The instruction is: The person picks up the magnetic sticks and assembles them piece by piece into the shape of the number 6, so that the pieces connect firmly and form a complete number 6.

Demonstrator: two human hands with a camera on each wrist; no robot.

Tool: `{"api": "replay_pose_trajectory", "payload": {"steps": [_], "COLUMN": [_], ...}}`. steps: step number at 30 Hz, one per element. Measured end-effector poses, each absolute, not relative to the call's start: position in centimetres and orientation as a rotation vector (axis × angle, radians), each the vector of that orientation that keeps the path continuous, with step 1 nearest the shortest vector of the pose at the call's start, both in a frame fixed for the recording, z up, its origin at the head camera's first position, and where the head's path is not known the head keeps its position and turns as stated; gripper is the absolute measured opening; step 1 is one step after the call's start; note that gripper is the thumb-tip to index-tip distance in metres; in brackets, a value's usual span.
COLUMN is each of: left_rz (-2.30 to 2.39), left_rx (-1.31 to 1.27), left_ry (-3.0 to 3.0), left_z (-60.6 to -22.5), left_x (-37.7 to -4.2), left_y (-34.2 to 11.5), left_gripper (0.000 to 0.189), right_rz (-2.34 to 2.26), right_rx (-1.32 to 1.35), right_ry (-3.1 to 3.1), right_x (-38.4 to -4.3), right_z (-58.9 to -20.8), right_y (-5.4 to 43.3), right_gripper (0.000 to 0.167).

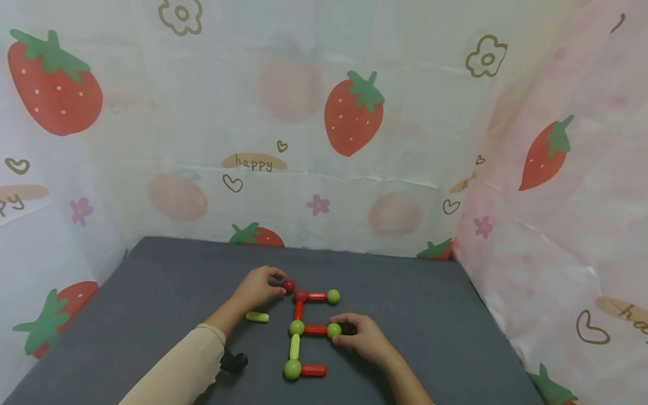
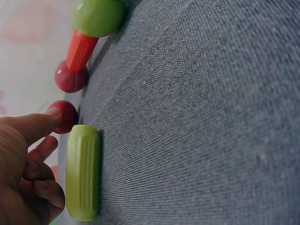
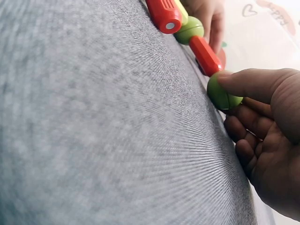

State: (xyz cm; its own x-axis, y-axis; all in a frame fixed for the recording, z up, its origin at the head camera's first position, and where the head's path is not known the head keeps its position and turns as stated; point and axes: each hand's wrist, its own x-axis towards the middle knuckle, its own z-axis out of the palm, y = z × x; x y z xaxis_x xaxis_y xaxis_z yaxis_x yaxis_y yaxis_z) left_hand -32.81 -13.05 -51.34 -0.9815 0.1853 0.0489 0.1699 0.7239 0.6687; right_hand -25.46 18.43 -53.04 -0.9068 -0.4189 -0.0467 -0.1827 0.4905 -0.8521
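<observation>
My left hand (image 1: 259,289) pinches a loose red ball (image 1: 288,286) beside the top-left corner of a structure of magnetic rods and balls. In the left wrist view the thumb lies on that red ball (image 2: 65,116). My right hand (image 1: 367,337) holds a green ball (image 1: 333,330) between thumb and fingers, at the end of the middle red rod (image 1: 316,330). The structure resembles an E. A second red ball (image 1: 300,295) forms its top corner, and green balls (image 1: 296,328) join rods below. The bottom red rod (image 1: 314,370) ends without a ball.
A loose light-green rod (image 1: 257,317) lies under my left wrist on the dark grey table (image 1: 420,292). A black object (image 1: 235,361) shows beside the left sleeve. Strawberry-printed cloth (image 1: 314,197) hangs along the back and sides.
</observation>
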Motion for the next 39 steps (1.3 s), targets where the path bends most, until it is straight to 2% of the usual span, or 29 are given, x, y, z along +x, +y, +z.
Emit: {"api": "replay_pose_trajectory", "payload": {"steps": [12, 28, 39], "left_rz": [1.127, 1.148, 1.118], "left_rx": [0.331, 0.413, 0.625], "left_ry": [2.891, 2.828, 2.663], "left_z": [-52.0, -52.0, -51.4], "left_x": [-33.1, -31.3, -30.0], "left_y": [-13.4, -16.3, -18.6], "left_gripper": [0.046, 0.036, 0.040], "right_rz": [-1.390, -1.375, -1.408], "right_rx": [-0.496, -0.477, -0.479], "right_ry": [2.467, 2.470, 2.452], "right_x": [-25.3, -25.3, -25.2], "right_z": [-52.8, -52.7, -52.8], "right_y": [18.4, 18.4, 18.4], "right_gripper": [0.040, 0.040, 0.040]}}
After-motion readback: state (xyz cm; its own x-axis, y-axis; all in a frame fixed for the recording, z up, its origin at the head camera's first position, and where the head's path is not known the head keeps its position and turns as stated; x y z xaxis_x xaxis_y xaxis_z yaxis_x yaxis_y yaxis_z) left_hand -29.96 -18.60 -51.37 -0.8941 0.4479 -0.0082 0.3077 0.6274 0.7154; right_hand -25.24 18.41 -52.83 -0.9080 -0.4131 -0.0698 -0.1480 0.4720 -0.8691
